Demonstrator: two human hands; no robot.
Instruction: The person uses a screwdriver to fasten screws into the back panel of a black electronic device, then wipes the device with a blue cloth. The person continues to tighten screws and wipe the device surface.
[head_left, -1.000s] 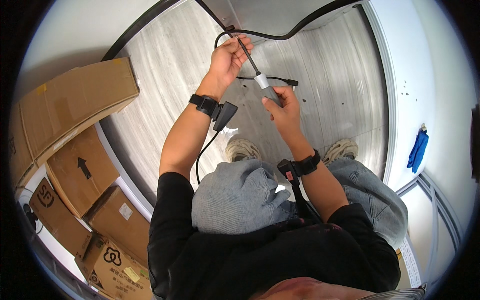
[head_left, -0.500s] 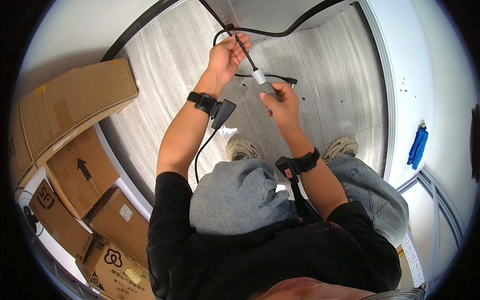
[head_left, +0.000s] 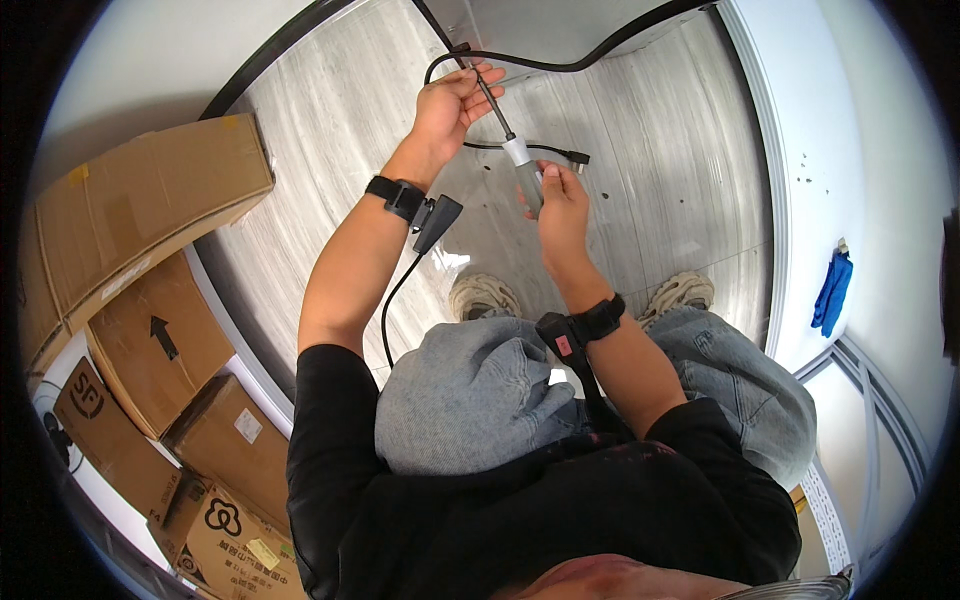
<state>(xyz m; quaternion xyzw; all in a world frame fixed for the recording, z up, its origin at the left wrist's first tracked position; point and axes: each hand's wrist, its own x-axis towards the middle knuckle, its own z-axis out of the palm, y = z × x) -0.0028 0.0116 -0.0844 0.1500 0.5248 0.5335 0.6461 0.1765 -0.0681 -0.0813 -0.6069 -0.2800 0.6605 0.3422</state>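
Observation:
My right hand (head_left: 563,205) is closed round the grey handle of a screwdriver (head_left: 526,178) with a white collar and a long dark shaft. Up at the far end of that shaft is my left hand (head_left: 447,108), its thumb and forefinger pinched about the tip and its other fingers loosely extended beneath the shaft. The tip meets a black rod (head_left: 432,22) at a small dark fitting (head_left: 460,48). Whether a screw sits there is hidden by the fingers. A thick black cable (head_left: 570,67) loops past my left fingertips, and a thinner cable ends in a plug (head_left: 578,158) beyond my right hand.
Cardboard boxes (head_left: 150,205) are stacked along the left. A pale panel (head_left: 525,28) stands at the far side above the wood-grain floor (head_left: 660,150). On the right, a blue cloth (head_left: 832,292) hangs on the white wall (head_left: 800,90). Both wrists wear black straps with small devices.
My right hand has turned on the screwdriver handle, its thumb moving to the right and its fingers loosening. The left hand stays at the tip, with both arms shifted slightly left.

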